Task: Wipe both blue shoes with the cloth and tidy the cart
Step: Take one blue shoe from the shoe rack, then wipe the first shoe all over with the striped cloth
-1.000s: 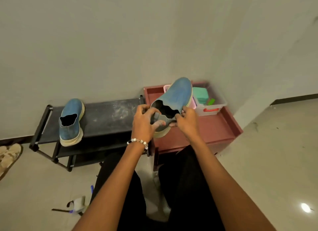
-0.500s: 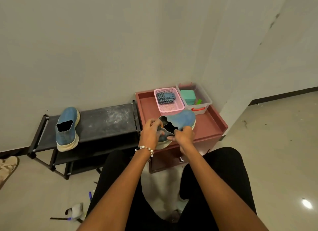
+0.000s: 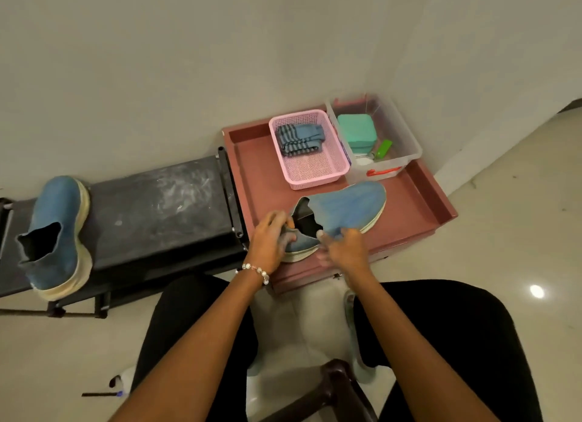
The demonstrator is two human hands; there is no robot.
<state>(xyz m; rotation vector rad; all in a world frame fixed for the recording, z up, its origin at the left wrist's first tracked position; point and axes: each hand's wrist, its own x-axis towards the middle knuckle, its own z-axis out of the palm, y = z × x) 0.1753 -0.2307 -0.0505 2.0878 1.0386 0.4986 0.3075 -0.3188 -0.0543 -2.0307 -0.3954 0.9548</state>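
Shoe (image 3: 343, 210) lies on cart (image 3: 419, 207) near front-left corner; L hand (image 3: 271, 240) grips its heel, R hand (image 3: 345, 248) pinches collar. 2nd shoe (image 3: 56, 232) on rack (image 3: 157, 214).

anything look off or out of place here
The two blue shoes are split up: one shoe stands alone on the black rack, while the other shoe rests on the red cart, with the left hand and right hand at its collar. The rack top shows whitish smudges. Nothing looks spilled.

no readable text, label, brand, number or sign shows on anything in view.
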